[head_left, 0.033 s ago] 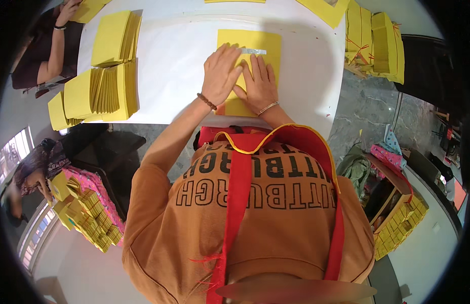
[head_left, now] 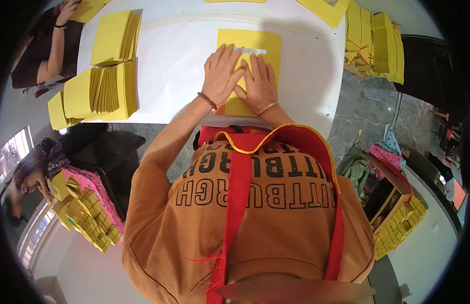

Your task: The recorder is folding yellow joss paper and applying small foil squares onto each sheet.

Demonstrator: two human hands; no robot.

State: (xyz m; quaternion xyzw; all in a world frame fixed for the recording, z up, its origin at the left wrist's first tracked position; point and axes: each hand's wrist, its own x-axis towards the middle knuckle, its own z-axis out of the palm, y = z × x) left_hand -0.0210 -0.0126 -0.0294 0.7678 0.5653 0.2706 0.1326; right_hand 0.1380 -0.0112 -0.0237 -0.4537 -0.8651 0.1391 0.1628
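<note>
Yellow sheet (head_left: 255, 43) lies flat on the white worktop (head_left: 179, 76), straight ahead of the person and near the worktop's near edge. Both hands press down on it, palms flat, fingers spread; neither grip is closed around anything. Left hand (head_left: 221, 71) covers the sheet's left edge, fingertips pointing away from the body, a beaded bracelet at the wrist. Right hand (head_left: 259, 83) sits just beside it, touching or nearly touching the left, a thin bangle at the wrist. A short silvery strip (head_left: 251, 50) lies across the sheet just beyond the fingertips.

Left of the hands, well apart, stand fanned stacks of yellow sheets (head_left: 101, 88), with another stack (head_left: 113, 35) farther back. Bundles of yellow paper tied with red string (head_left: 374, 40) rest at the worktop's right end. Another person's forearm (head_left: 55, 48) reaches in at the far left corner. On the floor, lower left, yellow packs sit on pink cloth (head_left: 90, 210); lower right, a wooden crate (head_left: 397, 215) holds more yellow packs.
</note>
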